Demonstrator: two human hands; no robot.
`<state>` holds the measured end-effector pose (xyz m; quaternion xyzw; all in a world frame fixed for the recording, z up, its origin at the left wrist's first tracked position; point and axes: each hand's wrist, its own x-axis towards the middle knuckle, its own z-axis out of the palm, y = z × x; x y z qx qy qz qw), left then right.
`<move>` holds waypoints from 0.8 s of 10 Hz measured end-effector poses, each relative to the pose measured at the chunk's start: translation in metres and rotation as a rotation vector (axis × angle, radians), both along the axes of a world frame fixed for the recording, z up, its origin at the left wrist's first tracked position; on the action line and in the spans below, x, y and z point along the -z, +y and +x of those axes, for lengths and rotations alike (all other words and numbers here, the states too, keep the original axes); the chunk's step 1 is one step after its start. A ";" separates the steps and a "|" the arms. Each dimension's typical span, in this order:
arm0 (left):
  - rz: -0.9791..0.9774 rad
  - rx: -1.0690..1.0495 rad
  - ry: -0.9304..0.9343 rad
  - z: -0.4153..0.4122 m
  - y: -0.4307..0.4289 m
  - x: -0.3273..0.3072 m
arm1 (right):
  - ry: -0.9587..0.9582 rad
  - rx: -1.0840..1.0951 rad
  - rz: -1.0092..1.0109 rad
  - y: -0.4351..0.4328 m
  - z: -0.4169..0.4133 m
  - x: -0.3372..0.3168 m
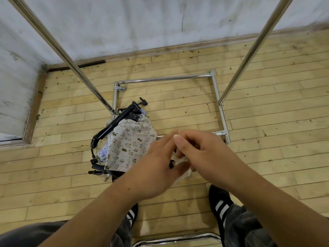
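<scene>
My left hand and my right hand meet above the floor, just over the clothes rack's base. Between them they hold a small pale piece of cloth, mostly hidden under the fingers. A small black part, perhaps a clip, shows at the cloth's left edge. To the left hangs a cream garment with a cat print on black hangers, with a bluish-white garment behind it.
The chrome clothes rack has a rectangular base on the wooden floor and two slanting uprights. A grey wall runs behind. My black shoes with white stripes stand near the front. A chrome bar crosses the bottom edge.
</scene>
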<state>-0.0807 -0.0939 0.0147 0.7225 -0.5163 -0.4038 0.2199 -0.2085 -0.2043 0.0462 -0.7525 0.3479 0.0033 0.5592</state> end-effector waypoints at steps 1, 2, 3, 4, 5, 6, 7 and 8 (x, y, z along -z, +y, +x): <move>-0.072 -0.017 -0.020 -0.006 -0.003 0.003 | -0.027 -0.031 0.055 0.002 0.003 -0.007; -0.169 -0.021 0.013 -0.006 -0.007 -0.002 | -0.082 -0.073 0.073 0.007 0.006 -0.017; -0.230 -0.056 0.009 -0.004 -0.006 -0.008 | -0.106 -0.076 0.056 0.011 0.008 -0.022; -0.081 -0.125 0.098 -0.005 0.005 0.000 | -0.118 -0.101 0.013 0.019 0.009 -0.031; 0.045 -0.149 0.007 -0.003 0.018 0.001 | -0.136 -0.199 -0.061 0.023 0.010 -0.047; -0.090 -0.182 0.120 -0.002 0.010 -0.026 | -0.131 -0.231 -0.122 0.022 0.009 -0.058; -0.253 -0.305 0.239 0.002 0.019 -0.061 | -0.123 -0.215 -0.289 0.018 0.012 -0.083; -0.294 -0.323 0.188 0.011 0.026 -0.086 | -0.079 -0.240 -0.395 0.015 0.019 -0.103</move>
